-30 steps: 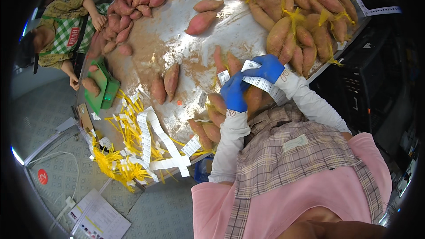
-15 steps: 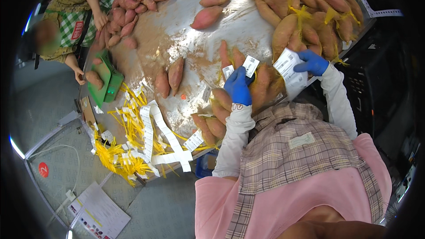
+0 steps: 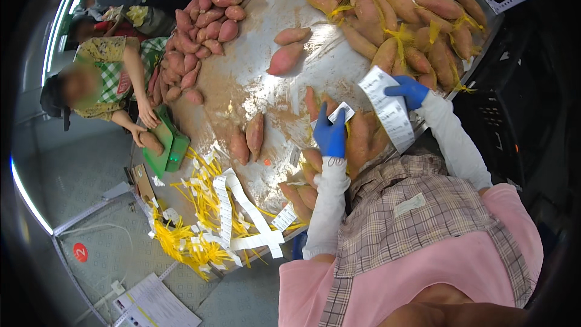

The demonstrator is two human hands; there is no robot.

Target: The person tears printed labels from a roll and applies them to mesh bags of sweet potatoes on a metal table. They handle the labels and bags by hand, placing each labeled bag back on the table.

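Observation:
My right hand [image 3: 410, 91], in a blue glove, is closed on the edge of a white label strip [image 3: 387, 109] that hangs down toward my apron. My left hand [image 3: 330, 135], gloved too, is over netted sweet potatoes [image 3: 360, 139] near the table's front edge. Its thumb and forefinger are spread in a V. A small white label [image 3: 342, 112] lies at its thumb tip; whether the thumb presses on it is hard to see. More sweet potatoes [image 3: 299, 195] rest left of that wrist, beside a printed tag [image 3: 283, 218].
Yellow net-bagged sweet potatoes [image 3: 393, 12] fill the far right. Loose red ones [image 3: 206, 24] are heaped far left, where a co-worker's hand [image 3: 145, 115] is at a green scale [image 3: 166, 139]. Yellow ties [image 3: 187, 239] and a looped label strip [image 3: 225, 206] lie front left.
My left fingers have spread apart from their pinch at the small label. The label strip in my right hand has swung left and shows more of its length. The view has shifted.

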